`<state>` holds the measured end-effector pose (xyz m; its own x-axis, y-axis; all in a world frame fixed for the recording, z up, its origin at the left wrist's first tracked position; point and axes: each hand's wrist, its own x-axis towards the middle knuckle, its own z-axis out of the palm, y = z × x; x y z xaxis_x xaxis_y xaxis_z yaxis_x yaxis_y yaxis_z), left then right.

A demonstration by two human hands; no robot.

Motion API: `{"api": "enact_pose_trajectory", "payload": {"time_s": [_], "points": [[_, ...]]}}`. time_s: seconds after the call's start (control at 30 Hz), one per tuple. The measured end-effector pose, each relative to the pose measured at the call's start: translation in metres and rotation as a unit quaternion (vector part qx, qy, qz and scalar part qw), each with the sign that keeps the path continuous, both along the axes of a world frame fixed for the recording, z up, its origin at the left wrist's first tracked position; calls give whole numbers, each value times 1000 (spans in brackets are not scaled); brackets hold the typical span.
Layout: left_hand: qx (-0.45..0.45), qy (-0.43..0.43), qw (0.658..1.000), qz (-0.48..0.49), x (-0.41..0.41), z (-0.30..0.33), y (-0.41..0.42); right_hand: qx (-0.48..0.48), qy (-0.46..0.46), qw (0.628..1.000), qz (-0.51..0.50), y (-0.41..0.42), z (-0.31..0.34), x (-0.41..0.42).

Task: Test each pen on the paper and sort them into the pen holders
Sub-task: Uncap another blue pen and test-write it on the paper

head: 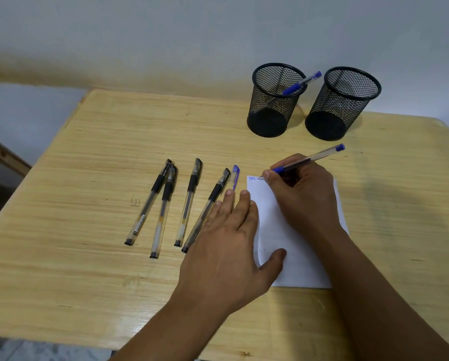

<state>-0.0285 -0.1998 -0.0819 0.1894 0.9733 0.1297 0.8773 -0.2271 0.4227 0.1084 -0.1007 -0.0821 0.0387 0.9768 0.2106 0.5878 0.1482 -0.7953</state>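
My right hand [302, 194] grips an uncapped blue pen [319, 155], its tip touching the top left corner of the white paper [283, 230] beside small blue writing. My left hand [228, 246] lies flat, fingers spread, pressing the paper's left edge. The pen's blue cap [235, 176] lies just left of the paper. Several black capped pens [189, 201] lie in a row on the table to the left; the nearest one is partly under my left hand. Two black mesh pen holders stand at the back: the left holder [275, 100] contains one blue pen [300, 84], the right holder [344, 102] looks empty.
The light wooden table [88, 165] ends at a front edge near my forearms and a left edge by a grey floor. A pale wall runs right behind the holders. A small pen doodle [135, 201] marks the tabletop left of the black pens.
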Motion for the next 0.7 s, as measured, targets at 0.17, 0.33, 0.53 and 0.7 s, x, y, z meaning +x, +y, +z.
{"api": "enact_pose_trajectory", "payload": {"time_s": [0.17, 0.33, 0.53, 0.7], "points": [[3, -5, 1000, 0, 0, 1, 0, -3, -3, 1000, -1, 0, 1, -1], [3, -10, 1000, -1, 0, 1, 0, -6, -8, 1000, -5, 0, 1, 0], [1, -5, 1000, -2, 0, 1, 0, -6, -7, 1000, 2, -2, 2, 0], [0, -1, 1000, -4, 0, 0, 1, 2, -5, 1000, -2, -1, 1, 0]]}}
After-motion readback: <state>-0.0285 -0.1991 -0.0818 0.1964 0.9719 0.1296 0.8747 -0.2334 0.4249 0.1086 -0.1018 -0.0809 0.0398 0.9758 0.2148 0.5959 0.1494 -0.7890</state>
